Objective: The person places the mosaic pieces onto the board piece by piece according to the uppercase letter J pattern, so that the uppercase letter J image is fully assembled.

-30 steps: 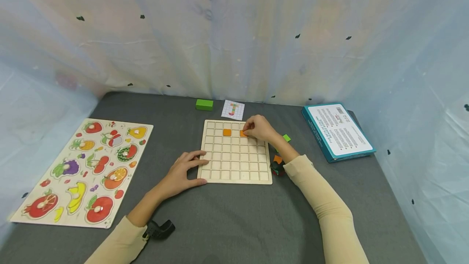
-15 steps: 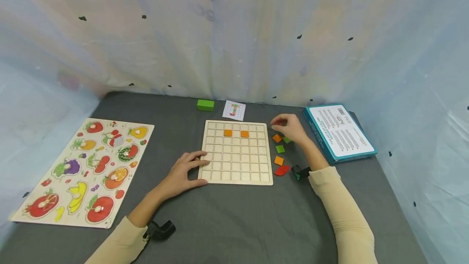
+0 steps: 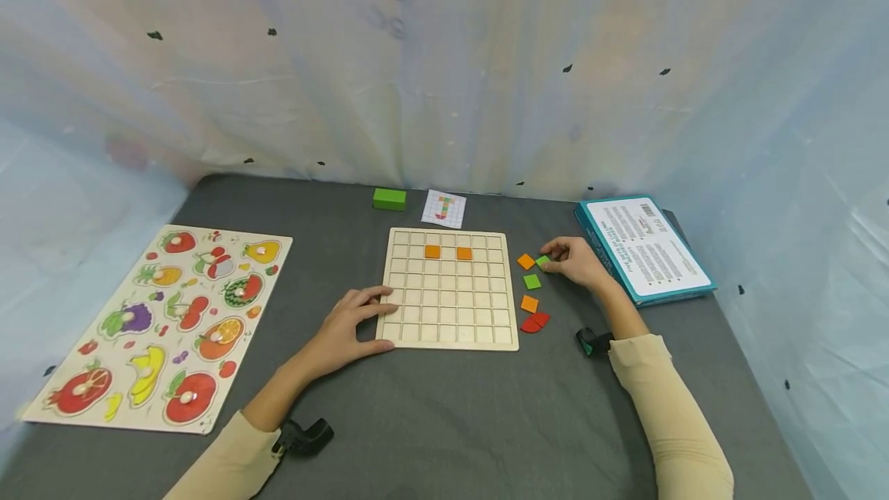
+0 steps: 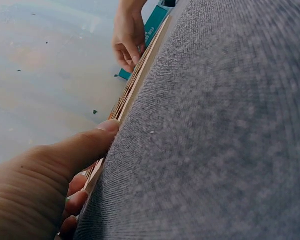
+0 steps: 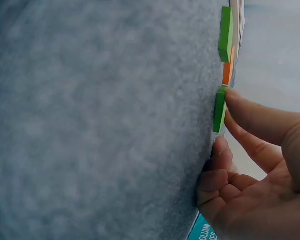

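My left hand (image 3: 342, 336) rests at the lower left corner of a pale wooden grid board (image 3: 447, 303), fingertips on its left margin and thumb against the corner. In the left wrist view the thumb (image 4: 85, 147) touches the board's edge. Two orange square tiles lie in an upper row of the board, one left (image 3: 432, 251), one right (image 3: 464, 254). Right of the board, my right hand (image 3: 578, 262) pinches a green square tile (image 5: 219, 110) between thumb and forefinger, low at the table. Close by lie an orange tile (image 3: 525, 261) and another green tile (image 3: 532, 282).
Another orange tile (image 3: 529, 304) and red rounded pieces (image 3: 534, 322) lie nearer the front. Behind the board are a pattern card (image 3: 443, 209) and a green block (image 3: 390, 199). A fruit puzzle board (image 3: 160, 330) lies left; a teal box (image 3: 646, 249) sits right.
My right hand has left the second orange tile on the board, moved right past the board's edge, and come down onto the green tile. The left hand stays in place.
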A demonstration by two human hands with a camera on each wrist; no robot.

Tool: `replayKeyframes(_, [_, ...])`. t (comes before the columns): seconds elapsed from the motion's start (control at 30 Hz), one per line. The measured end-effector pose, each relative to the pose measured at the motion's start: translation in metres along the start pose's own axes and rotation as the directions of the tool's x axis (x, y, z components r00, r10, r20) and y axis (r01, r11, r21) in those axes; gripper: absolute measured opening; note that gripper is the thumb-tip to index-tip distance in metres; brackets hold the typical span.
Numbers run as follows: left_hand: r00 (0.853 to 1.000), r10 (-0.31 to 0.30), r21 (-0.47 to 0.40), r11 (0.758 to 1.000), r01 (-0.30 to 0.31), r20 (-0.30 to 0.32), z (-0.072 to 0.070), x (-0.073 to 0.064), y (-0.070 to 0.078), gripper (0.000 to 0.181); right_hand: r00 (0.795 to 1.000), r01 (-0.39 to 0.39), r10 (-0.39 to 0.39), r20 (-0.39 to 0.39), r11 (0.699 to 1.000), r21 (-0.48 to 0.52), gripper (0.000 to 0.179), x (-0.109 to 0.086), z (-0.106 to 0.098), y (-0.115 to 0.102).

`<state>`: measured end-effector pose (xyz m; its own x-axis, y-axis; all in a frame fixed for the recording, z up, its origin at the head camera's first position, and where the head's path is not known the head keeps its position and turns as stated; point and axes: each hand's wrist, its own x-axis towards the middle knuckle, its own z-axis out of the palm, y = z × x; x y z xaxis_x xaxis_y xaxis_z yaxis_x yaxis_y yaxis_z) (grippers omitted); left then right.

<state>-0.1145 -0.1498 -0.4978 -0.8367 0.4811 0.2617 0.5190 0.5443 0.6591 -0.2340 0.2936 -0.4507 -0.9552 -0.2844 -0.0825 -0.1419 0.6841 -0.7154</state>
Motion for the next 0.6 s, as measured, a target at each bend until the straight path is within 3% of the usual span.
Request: replayKeyframes(0.6, [1.000, 0.002, 0.000, 1.000, -0.002, -0.005, 0.0006, 0.0003, -0.0011, 0.059, 1.000, -0.006, 0.006, -0.026, 1.000, 0.003, 0.022, 0.0013, 0.0020, -0.0033])
